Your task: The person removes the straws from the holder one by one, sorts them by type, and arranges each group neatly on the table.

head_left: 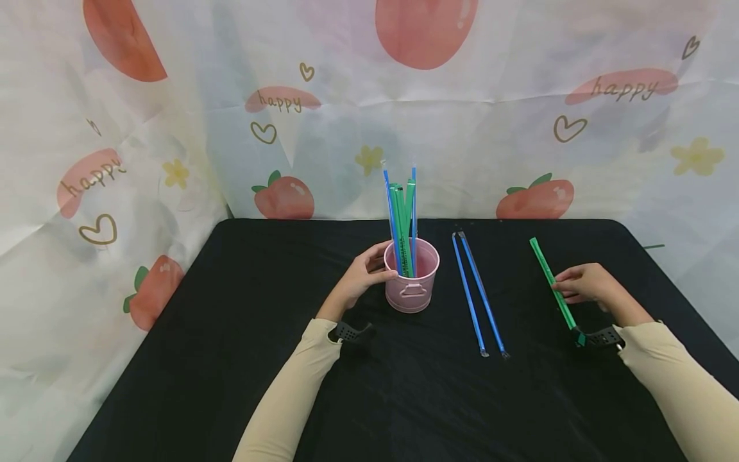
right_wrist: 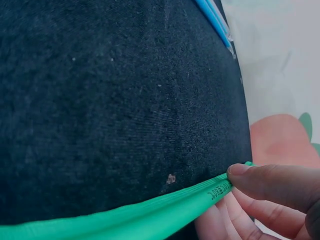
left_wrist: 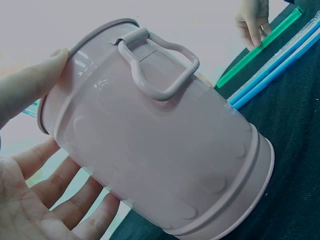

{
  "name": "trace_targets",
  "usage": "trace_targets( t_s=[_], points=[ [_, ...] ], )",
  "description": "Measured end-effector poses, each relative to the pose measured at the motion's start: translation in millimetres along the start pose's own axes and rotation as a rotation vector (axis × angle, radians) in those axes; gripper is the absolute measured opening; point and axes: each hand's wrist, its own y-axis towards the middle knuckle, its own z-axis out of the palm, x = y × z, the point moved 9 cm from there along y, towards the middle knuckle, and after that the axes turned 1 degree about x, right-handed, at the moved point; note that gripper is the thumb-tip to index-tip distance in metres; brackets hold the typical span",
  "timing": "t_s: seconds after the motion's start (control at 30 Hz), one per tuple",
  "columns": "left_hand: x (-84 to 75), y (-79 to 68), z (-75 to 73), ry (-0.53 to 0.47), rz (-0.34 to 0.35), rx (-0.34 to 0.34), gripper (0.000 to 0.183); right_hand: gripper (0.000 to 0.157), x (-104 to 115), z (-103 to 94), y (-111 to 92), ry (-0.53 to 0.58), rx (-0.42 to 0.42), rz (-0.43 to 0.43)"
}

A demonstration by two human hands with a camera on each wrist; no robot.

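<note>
A small pink bucket [head_left: 408, 295] with a looped handle stands upright on the table, holding several green and blue wrapped straws [head_left: 403, 212]. At its left side my left hand [head_left: 365, 274] grips the rim; the left wrist view shows the thumb [left_wrist: 37, 82] on the rim and the fingers along the wall. Over at the right, my right hand [head_left: 589, 289] pinches a green wrapped straw [head_left: 545, 266] between thumb and fingers. Small print shows on its wrapper in the right wrist view. Whether the straw touches the tablecloth, I cannot tell.
Two blue wrapped straws [head_left: 478, 292] lie side by side between the bucket and my right hand. A black cloth [head_left: 231, 359] covers the table. Behind and to the left hangs a printed fabric backdrop [head_left: 450, 141].
</note>
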Motion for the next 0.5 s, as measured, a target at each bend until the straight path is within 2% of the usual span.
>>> trace_targets(
  t_s=[0.5],
  points=[
    [0.5,-0.2,-0.3,0.010,-0.003,0.001,0.061,0.034,2.8,-1.1,0.5,-0.067,-0.035,-0.021]
  ],
)
